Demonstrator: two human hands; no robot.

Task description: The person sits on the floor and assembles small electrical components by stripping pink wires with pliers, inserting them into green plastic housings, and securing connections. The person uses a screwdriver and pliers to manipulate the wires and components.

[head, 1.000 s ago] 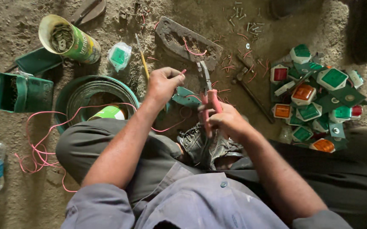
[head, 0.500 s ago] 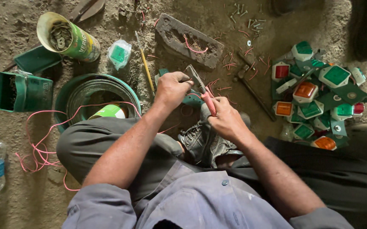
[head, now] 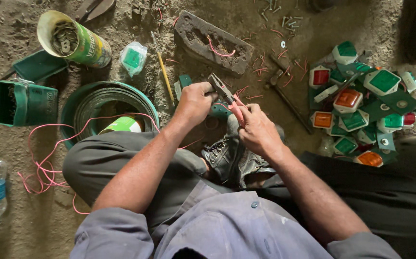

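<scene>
Above the worn black shoes, the right hand is clenched around the pink handles of the pliers, whose metal nose points up and away. Just left, touching them, the left hand grips a small green part, pink wire trailing off. Beyond lie a grey block and, right, a pile of green and orange lamps.

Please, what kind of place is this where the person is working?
Probably an informal repair or assembly spot on bare earth floor. Signs: a pile of small lamp units, pink-handled pliers in the right hand, and scattered screws.
</scene>
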